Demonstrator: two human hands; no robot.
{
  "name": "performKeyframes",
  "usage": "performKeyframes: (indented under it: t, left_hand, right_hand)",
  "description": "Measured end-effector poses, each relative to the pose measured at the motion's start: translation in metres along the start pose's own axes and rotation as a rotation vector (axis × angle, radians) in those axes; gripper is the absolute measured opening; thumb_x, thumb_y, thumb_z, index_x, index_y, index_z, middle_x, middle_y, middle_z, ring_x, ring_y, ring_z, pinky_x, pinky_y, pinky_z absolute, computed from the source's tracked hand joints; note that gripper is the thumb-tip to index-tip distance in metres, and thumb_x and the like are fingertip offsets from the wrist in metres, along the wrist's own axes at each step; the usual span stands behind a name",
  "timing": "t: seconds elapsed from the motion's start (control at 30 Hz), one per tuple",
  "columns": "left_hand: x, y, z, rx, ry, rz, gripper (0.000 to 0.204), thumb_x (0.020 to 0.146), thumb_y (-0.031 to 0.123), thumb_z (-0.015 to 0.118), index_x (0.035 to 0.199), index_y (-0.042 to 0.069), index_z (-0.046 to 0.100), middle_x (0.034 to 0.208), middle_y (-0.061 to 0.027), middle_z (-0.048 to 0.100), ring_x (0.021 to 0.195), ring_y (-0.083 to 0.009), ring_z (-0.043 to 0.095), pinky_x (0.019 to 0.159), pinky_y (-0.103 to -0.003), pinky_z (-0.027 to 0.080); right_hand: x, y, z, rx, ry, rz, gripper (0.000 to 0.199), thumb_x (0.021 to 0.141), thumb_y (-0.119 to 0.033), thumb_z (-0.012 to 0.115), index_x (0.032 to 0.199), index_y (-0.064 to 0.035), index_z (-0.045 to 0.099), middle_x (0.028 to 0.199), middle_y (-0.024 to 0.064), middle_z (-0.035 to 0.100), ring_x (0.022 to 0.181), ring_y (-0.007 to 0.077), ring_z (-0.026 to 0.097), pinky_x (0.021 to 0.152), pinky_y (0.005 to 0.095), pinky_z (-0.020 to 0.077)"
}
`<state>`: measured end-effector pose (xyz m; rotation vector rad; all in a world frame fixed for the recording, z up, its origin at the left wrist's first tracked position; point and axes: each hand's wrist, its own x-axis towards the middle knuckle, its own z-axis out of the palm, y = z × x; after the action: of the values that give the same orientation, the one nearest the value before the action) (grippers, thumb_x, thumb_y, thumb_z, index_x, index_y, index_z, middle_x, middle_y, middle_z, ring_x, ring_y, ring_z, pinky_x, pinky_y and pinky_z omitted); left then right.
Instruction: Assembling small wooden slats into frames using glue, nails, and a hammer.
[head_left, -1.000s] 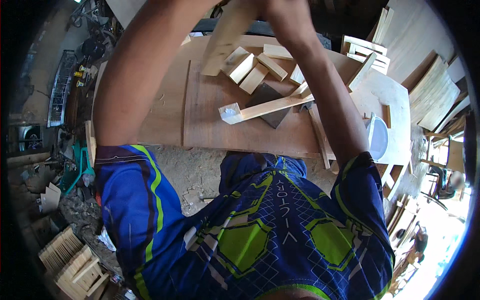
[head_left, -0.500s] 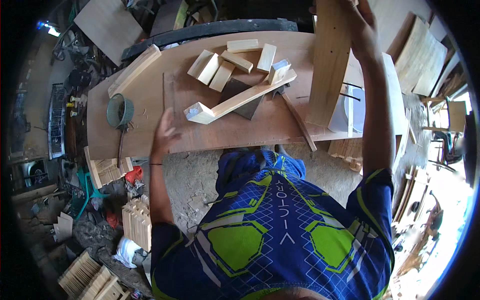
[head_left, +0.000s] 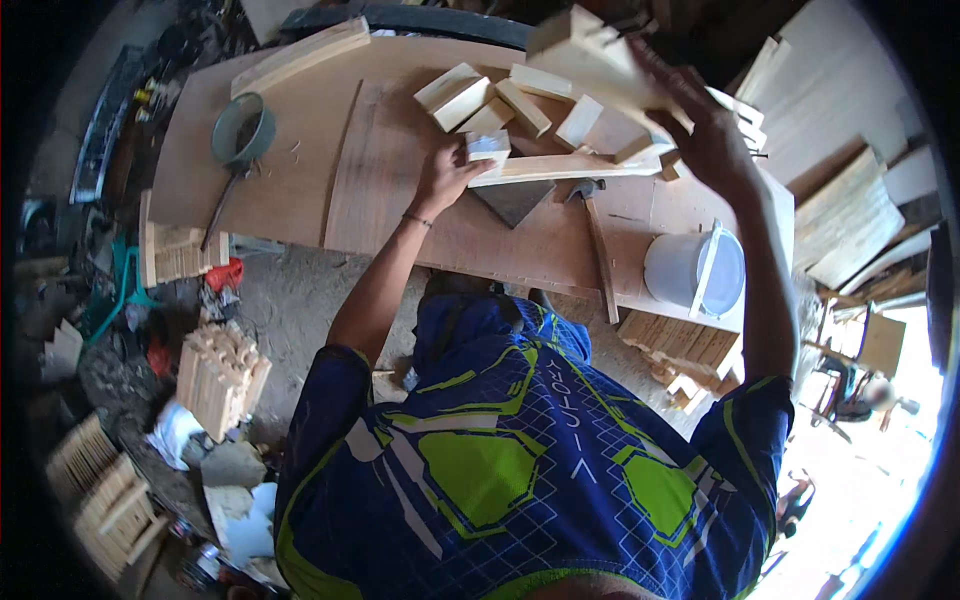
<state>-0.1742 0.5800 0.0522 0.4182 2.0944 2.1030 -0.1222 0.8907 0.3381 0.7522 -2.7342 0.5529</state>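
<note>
So the left hand (head_left: 445, 180) has a grip on the white-smeared end of a long pale wooden bar (head_left: 570, 169) over the brown wooden tabletop (head_left: 285, 195), and the right hand (head_left: 710, 138) is clutching a thick pale wooden board (head_left: 588, 62), kinda blurry, above the far side.

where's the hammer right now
In the head view, the hammer lies right of centre on the worktable, between the dark slab and the white bucket, jutting past the near edge.

Place: woodworking workshop | workbench (head_left: 285, 185) | cut wood pieces (head_left: 570, 168) | hammer (head_left: 600, 245) | leaning boards (head_left: 850, 215)
</note>
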Motion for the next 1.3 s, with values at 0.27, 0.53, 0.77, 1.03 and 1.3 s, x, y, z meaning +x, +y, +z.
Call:
performKeyframes:
  t: [0.27,0.53,0.77,1.03,1.3]
  left_hand:
    - [-0.001,0.002,-0.003,0.050,0.010,0.077,0.039,0.083,0.026,0.082,0.109,0.003,0.064,0.096,-0.0031,0.068,0.086,-0.0116,0.059,0.079,-0.029,0.050]
    - [-0.002,0.003,-0.003,0.067,0.028,0.110,0.048,0.081,0.032,0.083,0.114,0.003,0.066,0.102,-0.0066,0.068,0.093,-0.0153,0.059,0.082,-0.032,0.050]
    - [0.000,-0.007,-0.008,0.170,0.014,0.061,0.054,0.080,0.041,0.081,0.117,0.004,0.066,0.109,-0.0113,0.070,0.100,-0.0225,0.065,0.087,-0.036,0.052]
    - [0.003,-0.015,-0.006,0.142,0.018,0.077,0.057,0.080,0.042,0.082,0.119,0.003,0.065,0.110,-0.0132,0.070,0.103,-0.0238,0.065,0.088,-0.037,0.052]
    - [-0.005,0.024,-0.005,0.254,0.028,0.029,0.058,0.079,0.041,0.083,0.118,0.002,0.064,0.111,-0.0130,0.068,0.103,-0.0233,0.064,0.090,-0.036,0.051]
  right_hand:
    - [0.000,-0.006,0.088,-0.307,-0.270,-0.066,0.069,0.090,-0.012,0.067,0.149,-0.0360,0.042,0.117,0.0137,0.059,0.093,0.0294,0.067,0.071,0.0389,0.0611]
    - [0.015,-0.007,0.114,-0.290,-0.326,-0.094,0.067,0.090,-0.010,0.065,0.148,-0.0358,0.043,0.124,0.0127,0.056,0.102,0.0332,0.063,0.084,0.0448,0.0583]
    - [0.016,-0.001,0.124,-0.277,-0.309,-0.127,0.070,0.089,-0.009,0.067,0.149,-0.0359,0.043,0.127,0.0115,0.055,0.104,0.0329,0.063,0.084,0.0445,0.0582]
    - [0.016,0.003,0.122,-0.273,-0.302,-0.129,0.069,0.089,-0.011,0.068,0.148,-0.0372,0.043,0.127,0.0108,0.057,0.104,0.0317,0.064,0.086,0.0451,0.0574]
    - [0.013,0.006,0.119,-0.237,-0.304,-0.114,0.069,0.088,-0.010,0.068,0.148,-0.0360,0.044,0.127,0.0107,0.057,0.104,0.0319,0.063,0.087,0.0449,0.0572]
